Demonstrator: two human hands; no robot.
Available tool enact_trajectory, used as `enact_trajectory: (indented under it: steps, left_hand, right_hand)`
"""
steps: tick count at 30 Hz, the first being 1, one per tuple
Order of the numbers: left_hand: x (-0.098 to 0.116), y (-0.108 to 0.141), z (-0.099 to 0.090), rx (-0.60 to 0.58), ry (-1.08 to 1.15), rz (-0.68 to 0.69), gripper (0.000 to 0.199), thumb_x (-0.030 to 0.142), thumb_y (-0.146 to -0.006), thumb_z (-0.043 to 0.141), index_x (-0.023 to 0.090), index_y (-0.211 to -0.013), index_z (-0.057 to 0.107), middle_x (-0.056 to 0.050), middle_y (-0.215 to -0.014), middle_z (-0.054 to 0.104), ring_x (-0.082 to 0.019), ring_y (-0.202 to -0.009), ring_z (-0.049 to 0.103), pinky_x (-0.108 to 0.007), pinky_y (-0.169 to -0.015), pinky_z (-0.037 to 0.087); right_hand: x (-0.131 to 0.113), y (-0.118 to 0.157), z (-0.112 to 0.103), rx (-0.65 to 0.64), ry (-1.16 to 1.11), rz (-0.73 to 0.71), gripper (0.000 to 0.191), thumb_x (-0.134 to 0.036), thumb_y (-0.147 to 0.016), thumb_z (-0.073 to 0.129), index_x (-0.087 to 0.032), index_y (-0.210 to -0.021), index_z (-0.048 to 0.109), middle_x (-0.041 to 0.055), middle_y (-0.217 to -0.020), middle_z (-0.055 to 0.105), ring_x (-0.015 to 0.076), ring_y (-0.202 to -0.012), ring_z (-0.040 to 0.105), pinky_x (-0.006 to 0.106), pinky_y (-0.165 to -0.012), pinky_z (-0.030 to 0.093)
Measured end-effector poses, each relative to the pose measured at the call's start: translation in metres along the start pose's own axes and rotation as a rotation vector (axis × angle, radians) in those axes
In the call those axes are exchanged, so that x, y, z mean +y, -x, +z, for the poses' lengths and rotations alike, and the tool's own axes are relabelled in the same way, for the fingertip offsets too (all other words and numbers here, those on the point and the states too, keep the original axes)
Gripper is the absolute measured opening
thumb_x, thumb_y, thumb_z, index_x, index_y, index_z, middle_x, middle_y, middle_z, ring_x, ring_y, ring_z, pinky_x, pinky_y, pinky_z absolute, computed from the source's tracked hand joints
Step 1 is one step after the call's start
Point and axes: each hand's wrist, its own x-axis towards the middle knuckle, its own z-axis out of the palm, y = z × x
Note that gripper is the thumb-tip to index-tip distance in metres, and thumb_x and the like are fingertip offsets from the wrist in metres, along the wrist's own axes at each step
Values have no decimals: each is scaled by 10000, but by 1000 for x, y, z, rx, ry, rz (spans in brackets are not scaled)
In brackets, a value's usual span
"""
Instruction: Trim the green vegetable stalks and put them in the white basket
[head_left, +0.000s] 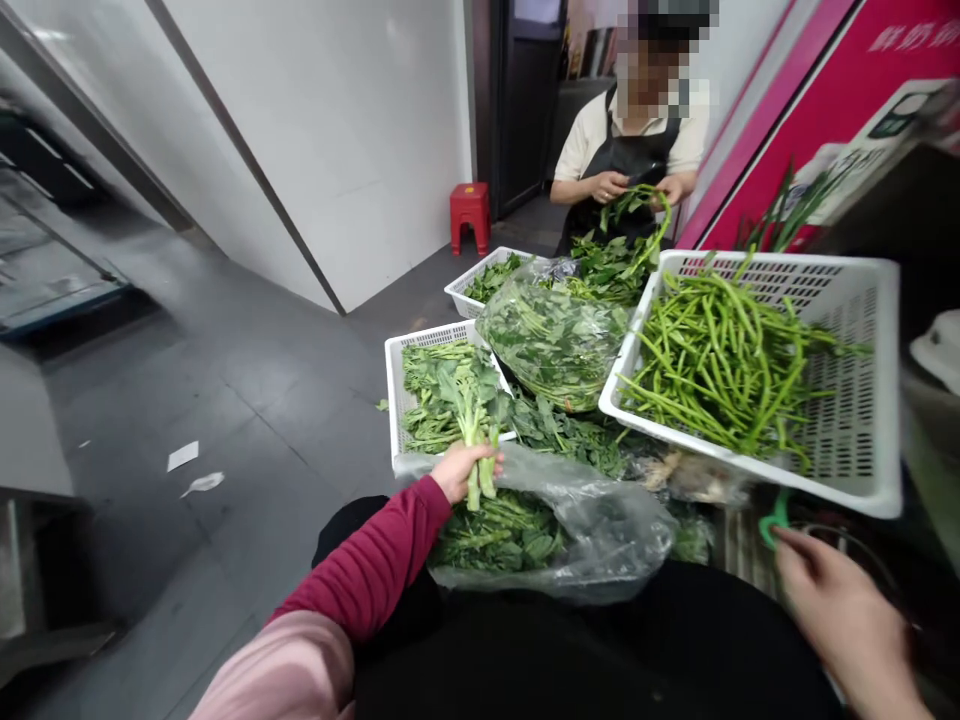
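Note:
My left hand (459, 472) is closed round a small bunch of leafy green stalks (469, 405), pale cut ends pointing down. Below it, an open clear plastic bag (615, 530) at my lap holds more leafy greens (502, 535). Just beyond, a white basket (395, 400) contains similar stalks. At the right, my right hand (840, 600) pinches a green plastic looped tool (776, 522) between thumb and fingers; its exact kind is unclear through the blur.
A large white basket (885, 380) of long green beans (727, 360) stands at the right. Behind the greens, a co-worker (626, 150) handles green stems with both hands. A bagged bunch of greens (555, 335), another white basket (457, 298) and a red stool (470, 210) are farther back.

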Motion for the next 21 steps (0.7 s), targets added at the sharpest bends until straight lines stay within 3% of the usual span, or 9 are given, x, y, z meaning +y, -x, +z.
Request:
enact_trajectory:
  steps: [2,5,6,8,10,12,16,18,21]
  left_hand:
    - [-12,22,9,-103,-55,18,250,120,-633,637,115,-850,513,-91,-738,647,-144,-491,587,-235,-431,450]
    - [-27,45,19,-213,-136,85,277,173,-634,655,124,-864,509,-86,-761,645,-121,-501,576,-212,-449,437]
    - [-31,49,21,-233,-163,101,279,184,-636,657,120,-866,513,-92,-764,645,-118,-505,573,-209,-455,434]
    - [-34,55,21,-263,-194,124,280,193,-639,660,110,-870,526,-103,-773,644,-115,-514,570,-205,-467,429]
    - [-32,58,17,-308,-160,118,297,194,-646,654,103,-902,536,-111,-800,642,-119,-536,577,-211,-496,435]
    - [-29,60,12,-393,-71,58,372,198,-664,633,117,-1010,521,-112,-844,641,-138,-570,596,-245,-542,454]
    - [-26,63,6,-511,53,-49,501,210,-690,589,146,-1168,454,-84,-747,646,-145,-529,584,-265,-534,445]
    - [-27,63,7,-435,32,27,469,205,-679,596,122,-1129,495,-68,-661,635,-121,-471,546,-229,-487,410]
    - [-30,62,12,-235,-84,223,418,182,-634,640,104,-1038,568,-58,-629,635,-107,-450,519,-212,-470,384]
  right_hand:
    - [-63,-1,20,-87,-248,-110,193,-312,-742,506,-238,-887,609,97,-957,613,238,-868,562,366,-735,417]
    - [-159,5,54,-466,-633,-70,320,-439,-684,572,-215,-913,573,17,-671,590,160,-559,523,281,-507,399]
    - [-183,7,65,-604,-732,-30,325,-464,-689,568,-200,-878,562,-6,-591,551,134,-476,474,252,-430,349]
    - [-214,13,83,-649,-870,46,318,-489,-713,539,-177,-775,530,-54,-444,431,96,-373,370,224,-366,256]
    - [-226,18,93,-589,-964,64,318,-482,-729,531,-166,-755,514,-74,-413,386,80,-345,334,217,-359,236]
    - [-227,19,95,-544,-1071,50,332,-474,-725,547,-154,-811,530,-62,-468,439,76,-367,365,217,-378,278]
    - [-225,13,87,-613,-1246,19,391,-471,-694,581,-151,-915,547,-8,-696,541,74,-467,418,227,-441,361]
    - [-227,9,84,-608,-1105,-16,359,-475,-698,568,-152,-854,553,-9,-661,538,83,-459,414,232,-436,348]
    - [-232,5,82,-439,-687,-85,316,-467,-741,501,-168,-641,522,-12,-502,490,108,-441,404,240,-440,296]
